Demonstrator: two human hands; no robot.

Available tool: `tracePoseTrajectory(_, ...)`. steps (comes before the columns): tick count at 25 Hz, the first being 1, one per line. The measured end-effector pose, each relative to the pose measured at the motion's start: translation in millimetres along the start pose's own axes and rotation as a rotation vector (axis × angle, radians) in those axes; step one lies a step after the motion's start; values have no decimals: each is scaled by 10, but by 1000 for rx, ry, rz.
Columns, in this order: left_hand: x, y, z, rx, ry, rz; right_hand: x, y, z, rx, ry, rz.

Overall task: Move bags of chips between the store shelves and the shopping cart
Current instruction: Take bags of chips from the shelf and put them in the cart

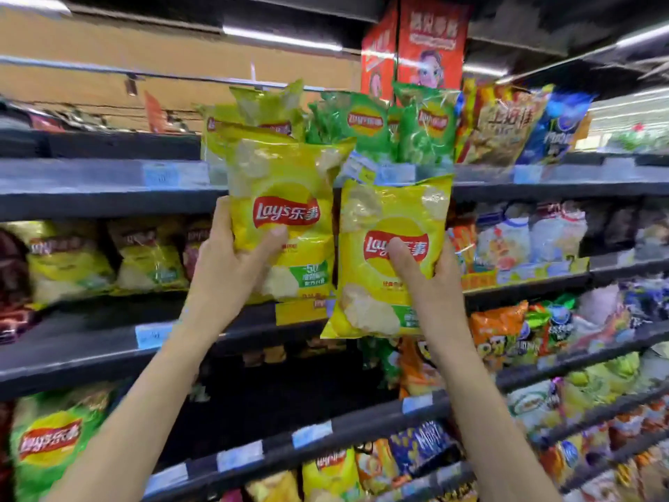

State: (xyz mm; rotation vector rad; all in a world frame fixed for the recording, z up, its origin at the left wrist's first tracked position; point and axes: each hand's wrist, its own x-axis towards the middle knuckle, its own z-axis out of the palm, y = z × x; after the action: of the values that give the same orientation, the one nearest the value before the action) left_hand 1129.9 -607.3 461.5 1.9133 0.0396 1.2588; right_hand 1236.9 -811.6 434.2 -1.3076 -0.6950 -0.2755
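Note:
Both arms are raised in front of the store shelves. My left hand (231, 262) grips a yellow Lay's chip bag (286, 197) by its lower left side, thumb across the front. My right hand (427, 280) grips a second yellow Lay's bag (391, 226) by its lower right side, thumb on the red logo. The left bag is held higher, its top level with the top shelf (108, 182), where more yellow bags (260, 114) and green Lay's bags (383, 128) stand. No shopping cart is in view.
Dark shelves run across the view in several tiers. The second shelf (90, 335) holds yellow and dark bags at left and mixed snacks at right. Lower shelves carry green, orange and blue snack bags (506, 331). A red cardboard display (416, 45) stands above the top shelf.

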Motion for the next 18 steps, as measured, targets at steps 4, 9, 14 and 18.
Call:
tracePoseTrajectory(4,797,267,-295,55,55,130,800,-328,357,75,-68,-111)
tracePoseTrajectory(9,1765,529,-661,128,14,195,1570,-578,879,91,-55,-234)
tracePoseTrajectory(14,2436,349,-865,119,-51,113,2269,-626,1378,216,-162,-205)
tracePoseTrajectory(18,2690,-143,-968,168,-143,-85,2645,-522,1718,141,-211,-123)
